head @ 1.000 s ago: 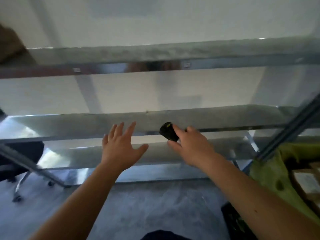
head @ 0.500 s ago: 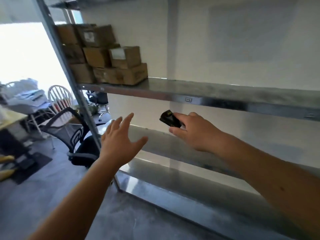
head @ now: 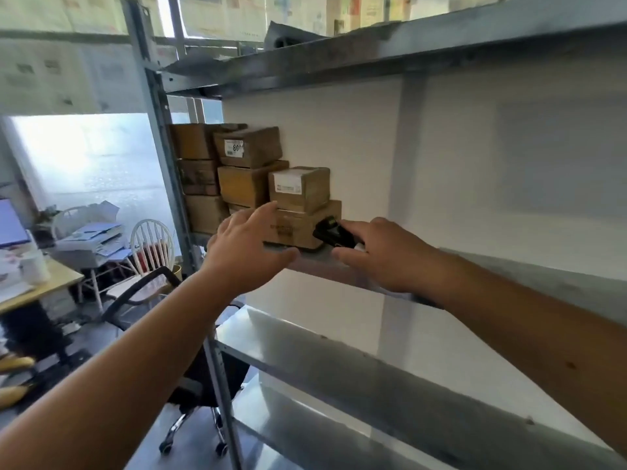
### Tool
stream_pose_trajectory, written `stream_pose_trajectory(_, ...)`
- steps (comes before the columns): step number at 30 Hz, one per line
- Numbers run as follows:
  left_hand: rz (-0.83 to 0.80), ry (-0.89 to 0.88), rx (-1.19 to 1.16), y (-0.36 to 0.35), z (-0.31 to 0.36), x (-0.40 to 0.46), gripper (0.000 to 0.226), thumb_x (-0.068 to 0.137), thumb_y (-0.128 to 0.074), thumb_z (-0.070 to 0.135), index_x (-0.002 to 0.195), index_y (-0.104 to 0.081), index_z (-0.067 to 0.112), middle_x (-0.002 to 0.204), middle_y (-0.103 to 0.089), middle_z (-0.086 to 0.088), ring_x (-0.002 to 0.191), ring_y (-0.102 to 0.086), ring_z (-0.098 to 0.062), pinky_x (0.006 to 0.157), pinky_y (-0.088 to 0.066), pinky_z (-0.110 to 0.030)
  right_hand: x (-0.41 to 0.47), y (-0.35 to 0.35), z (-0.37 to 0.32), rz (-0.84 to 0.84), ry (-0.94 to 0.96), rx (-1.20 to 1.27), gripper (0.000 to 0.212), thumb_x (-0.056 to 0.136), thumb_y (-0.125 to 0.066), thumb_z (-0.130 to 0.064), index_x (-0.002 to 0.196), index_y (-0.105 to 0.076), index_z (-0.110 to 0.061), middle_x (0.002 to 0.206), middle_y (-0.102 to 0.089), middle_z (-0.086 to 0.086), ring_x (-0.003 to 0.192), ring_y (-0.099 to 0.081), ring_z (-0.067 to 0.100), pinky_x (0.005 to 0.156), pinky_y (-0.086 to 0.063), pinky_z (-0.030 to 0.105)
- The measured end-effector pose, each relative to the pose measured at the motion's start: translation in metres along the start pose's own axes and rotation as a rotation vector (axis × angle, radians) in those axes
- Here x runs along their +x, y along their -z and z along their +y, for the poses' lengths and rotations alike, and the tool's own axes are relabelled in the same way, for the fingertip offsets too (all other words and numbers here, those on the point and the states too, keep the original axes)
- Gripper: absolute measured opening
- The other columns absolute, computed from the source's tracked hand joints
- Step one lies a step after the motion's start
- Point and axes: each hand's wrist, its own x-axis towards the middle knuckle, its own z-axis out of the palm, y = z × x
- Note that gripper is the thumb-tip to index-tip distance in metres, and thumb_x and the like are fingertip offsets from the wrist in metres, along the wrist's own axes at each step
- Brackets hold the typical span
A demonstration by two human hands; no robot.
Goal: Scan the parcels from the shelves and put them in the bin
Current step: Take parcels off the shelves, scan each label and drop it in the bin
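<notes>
Several brown cardboard parcels are stacked at the left end of a steel shelf (head: 529,276). The nearest bottom parcel (head: 298,225) lies under a smaller parcel with a white label (head: 300,188). My left hand (head: 244,245) reaches toward that bottom parcel with fingers spread, its fingertips at the parcel's front left. My right hand (head: 383,252) grips a small black scanner (head: 334,234), which points at the right end of the same parcel. The bin is out of sight.
A steel upright (head: 163,157) stands left of the parcels. Bare shelves (head: 339,361) run below and one shelf above. On the floor at left stand a black office chair (head: 149,293), a white wooden chair (head: 151,245) and a desk (head: 37,286) with a printer.
The view has swung up and left from the low bare shelves to the parcel stack. Both hands have moved in close to the bottom parcel, the scanner still in the right.
</notes>
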Motion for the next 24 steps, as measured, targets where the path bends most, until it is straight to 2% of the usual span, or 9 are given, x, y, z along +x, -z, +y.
stream_pose_trajectory(4,-0.026,-0.010,0.044,0.007,-0.012,0.066,0.094,0.082,-0.068,0.072,0.160,-0.020,0.049,0.163,-0.035,-0.004,0.151,-0.028,-0.036,0.120,-0.029,-0.063,0.061,-0.009,0.005,0.021,-0.002,0.026,0.045,0.100,-0.054,-0.057,0.138,-0.057,-0.034,0.098,-0.059,-0.004,0.077,-0.059,0.011,0.059,-0.039,0.028)
stream_pose_trajectory(7,-0.045,-0.041,0.030,0.006,-0.021,0.104,0.095,0.082,-0.070,0.069,0.160,-0.020,0.050,0.164,-0.033,-0.001,0.151,-0.027,-0.034,0.119,-0.030,-0.062,0.101,-0.016,0.009,0.017,-0.012,0.012,0.045,0.102,-0.054,-0.054,0.141,-0.056,-0.032,0.089,-0.054,-0.013,0.073,-0.055,0.006,0.056,-0.036,0.024)
stream_pose_trajectory(10,-0.086,-0.074,-0.047,0.004,-0.024,0.137,0.095,0.084,-0.073,0.058,0.161,-0.021,0.044,0.162,-0.036,-0.005,0.149,-0.032,-0.033,0.117,-0.036,-0.056,0.131,-0.017,0.013,0.016,-0.029,-0.002,0.042,0.102,-0.054,-0.055,0.135,-0.059,-0.031,0.091,-0.059,-0.007,0.075,-0.059,0.012,0.058,-0.039,0.027)
stream_pose_trajectory(13,-0.120,-0.073,-0.111,0.000,-0.026,0.169,0.100,0.079,-0.075,0.061,0.162,-0.024,0.039,0.159,-0.041,-0.005,0.142,-0.045,-0.030,0.114,-0.044,-0.051,0.153,-0.016,0.019,0.014,-0.056,-0.012,0.037,0.102,-0.055,-0.054,0.128,-0.063,-0.029,0.093,-0.063,-0.005,0.077,-0.061,0.014,0.061,-0.042,0.031)
stream_pose_trajectory(16,-0.146,-0.078,-0.155,-0.002,-0.023,0.198,0.102,0.078,-0.075,0.061,0.162,-0.022,0.040,0.160,-0.039,-0.007,0.134,-0.053,-0.031,0.106,-0.052,-0.050,0.168,-0.013,0.028,0.043,-0.099,-0.017,0.036,0.102,-0.055,-0.053,0.128,-0.063,-0.029,0.100,-0.067,-0.004,0.084,-0.063,0.014,0.073,-0.053,0.033)
stream_pose_trajectory(18,-0.156,-0.080,-0.153,-0.004,-0.024,0.216,0.100,0.083,-0.075,0.057,0.164,-0.021,0.038,0.161,-0.036,-0.009,0.135,-0.051,-0.032,0.107,-0.051,-0.045,0.176,-0.012,0.032,0.065,-0.140,-0.009,0.040,0.102,-0.056,-0.053,0.131,-0.064,-0.027,0.110,-0.070,0.001,0.094,-0.065,0.018,0.088,-0.056,0.038)
stream_pose_trajectory(20,-0.173,-0.087,-0.157,-0.005,-0.027,0.229,0.098,0.086,-0.073,0.057,0.165,-0.020,0.034,0.163,-0.034,-0.010,0.138,-0.049,-0.033,0.106,-0.047,-0.041,0.182,-0.015,0.032,0.081,-0.173,-0.018,0.043,0.102,-0.056,-0.053,0.134,-0.063,-0.025,0.117,-0.070,0.002,0.100,-0.066,0.021,0.094,-0.056,0.041)
stream_pose_trajectory(22,-0.188,-0.101,-0.195,-0.006,-0.032,0.236,0.093,0.089,-0.071,0.056,0.165,-0.021,0.033,0.163,-0.034,-0.009,0.132,-0.051,-0.029,0.099,-0.046,-0.035,0.188,-0.020,0.032,0.097,-0.197,-0.036,0.045,0.102,-0.056,-0.054,0.136,-0.062,-0.025,0.118,-0.069,0.001,0.101,-0.065,0.019,0.092,-0.055,0.038)
stream_pose_trajectory(24,-0.204,-0.122,-0.236,-0.008,-0.040,0.240,0.090,0.091,-0.070,0.053,0.164,-0.023,0.032,0.162,-0.036,-0.007,0.112,-0.053,-0.018,0.082,-0.045,-0.025,0.194,-0.024,0.031,0.105,-0.223,-0.060,0.044,0.102,-0.055,-0.055,0.134,-0.063,-0.026,0.117,-0.069,-0.001,0.099,-0.064,0.016,0.087,-0.054,0.033)
